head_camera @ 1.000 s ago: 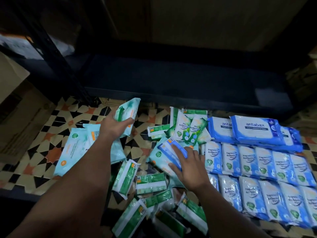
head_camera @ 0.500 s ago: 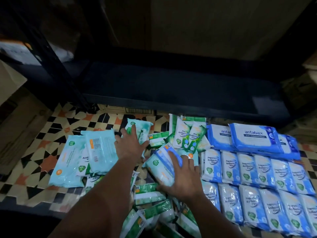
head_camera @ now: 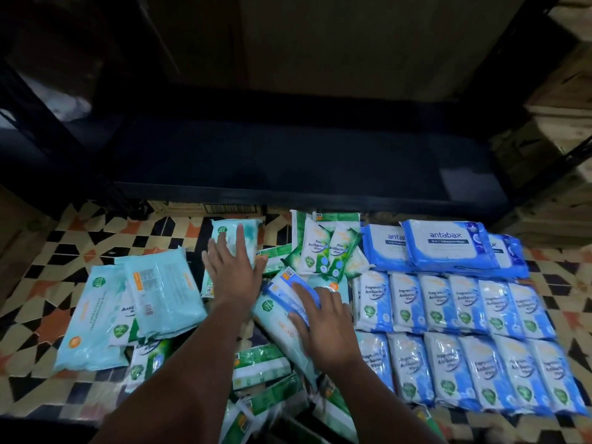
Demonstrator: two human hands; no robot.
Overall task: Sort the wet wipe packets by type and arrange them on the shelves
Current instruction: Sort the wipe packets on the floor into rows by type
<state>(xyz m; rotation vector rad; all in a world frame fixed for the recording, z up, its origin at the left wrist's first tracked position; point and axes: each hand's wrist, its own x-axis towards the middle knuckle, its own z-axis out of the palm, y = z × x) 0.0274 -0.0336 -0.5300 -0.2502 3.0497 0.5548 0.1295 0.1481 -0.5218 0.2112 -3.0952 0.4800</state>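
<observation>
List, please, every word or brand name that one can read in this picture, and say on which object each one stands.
"antabax": blue packet at the far right, on top of its stack.
"Pine Antibacterial Wipes": small green packets in the far middle.
"Fragrance Antibacterial Wipes": blue-and-white packets in two rows at the right; partly blurred.
Barcode label on the pale teal packet at the left: too small to read.

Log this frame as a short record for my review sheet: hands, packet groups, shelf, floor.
left hand: fingers straight, flat on a teal packet
right hand: fingers spread on a blue-edged packet atop the middle pile
teal stack: left, on the floor
blue-white packets: two neat rows, right
antabax packs: behind those rows
green packets: loose, unsorted, near the arms
shelf: dark, no packets seen on it
floor: patterned tile
</observation>
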